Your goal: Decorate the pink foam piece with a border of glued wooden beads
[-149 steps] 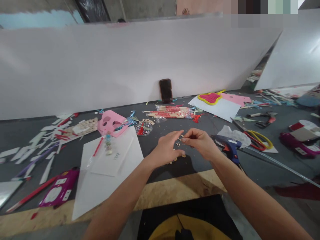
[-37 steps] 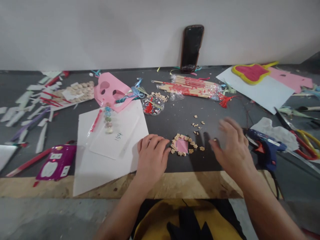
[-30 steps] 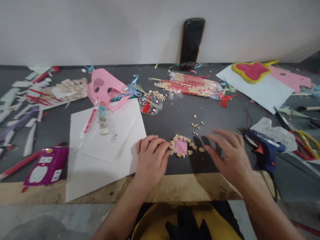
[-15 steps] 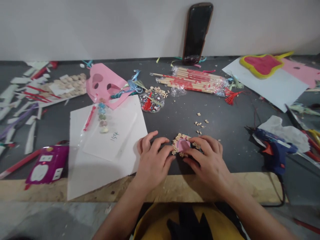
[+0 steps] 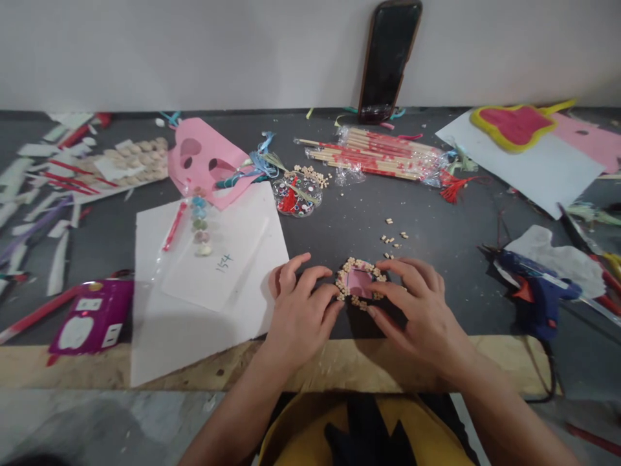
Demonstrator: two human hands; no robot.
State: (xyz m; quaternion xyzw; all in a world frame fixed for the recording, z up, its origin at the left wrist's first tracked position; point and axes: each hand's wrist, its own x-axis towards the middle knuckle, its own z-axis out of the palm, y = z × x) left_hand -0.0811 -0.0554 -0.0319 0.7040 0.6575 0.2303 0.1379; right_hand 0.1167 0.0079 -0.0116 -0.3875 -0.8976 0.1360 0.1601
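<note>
A small pink piece [image 5: 359, 283] ringed with tiny pale wooden-looking bits lies flat on the dark tabletop between my hands. My left hand [image 5: 303, 314] has its thumb and index finger brought together at the left rim of this piece, gripping or steadying it. On the other side, my right hand [image 5: 420, 304] has thumb and fingers apart around the right rim. Its fingertips are close to the pale bits there; whether they touch cannot be seen. Several loose pale bits [image 5: 391, 238] lie just beyond the right hand.
White sheets [image 5: 208, 330] lie at left beside a purple box [image 5: 94, 317]. Behind are a pink mask [image 5: 198, 158], a clear dish [image 5: 297, 196], wrapped sticks [image 5: 378, 155] and a leaning phone [image 5: 389, 61]. A blue glue gun [image 5: 536, 291] with its cord lies at right.
My right hand has drawn back a little to the right and its fingers have spread, uncovering more of the pink piece's right rim. My left hand has stayed at the left rim.
</note>
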